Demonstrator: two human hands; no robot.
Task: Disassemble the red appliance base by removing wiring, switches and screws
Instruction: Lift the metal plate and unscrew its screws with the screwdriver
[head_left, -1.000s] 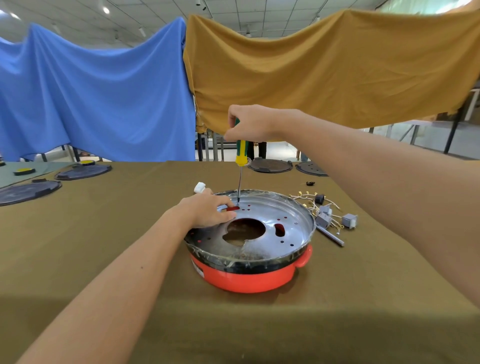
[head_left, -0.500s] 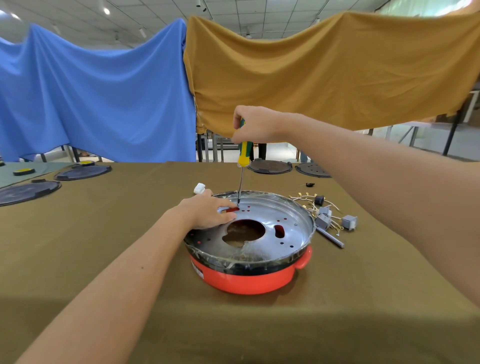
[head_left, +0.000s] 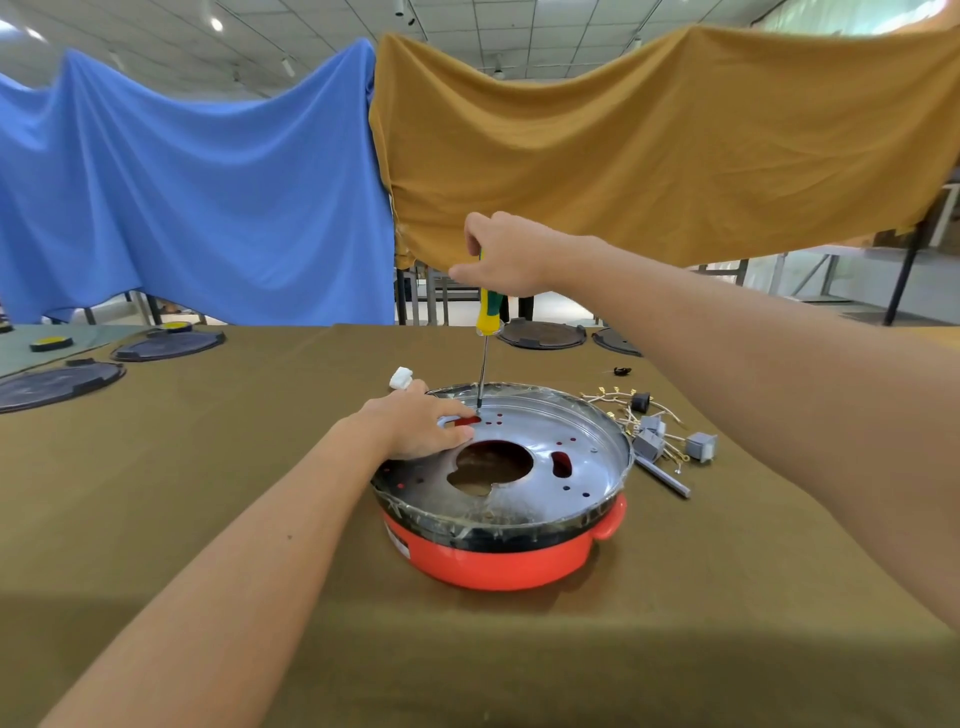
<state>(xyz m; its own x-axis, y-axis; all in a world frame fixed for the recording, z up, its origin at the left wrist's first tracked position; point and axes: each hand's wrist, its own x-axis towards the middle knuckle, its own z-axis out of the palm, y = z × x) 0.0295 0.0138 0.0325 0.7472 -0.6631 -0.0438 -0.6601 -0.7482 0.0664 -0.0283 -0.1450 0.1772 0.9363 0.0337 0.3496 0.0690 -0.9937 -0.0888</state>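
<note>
Here, the right hand (head_left: 506, 254) grips a screwdriver (head_left: 487, 312) upright, its tip set into the metal plate (head_left: 561, 441) of the red appliance base (head_left: 498, 558) at mid-desk (head_left: 208, 519). The left hand (head_left: 421, 423) presses the plate's far-left edge, fingers loosely bent. Removed wiring and switches (head_left: 654, 431) lie just right. Screw removal appears underway; next likely needs steady downward pressure while turning.

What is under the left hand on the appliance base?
The left hand rests on the metal plate of the red appliance base, beside the screwdriver tip. Whatever lies beneath the palm is covered.
</note>
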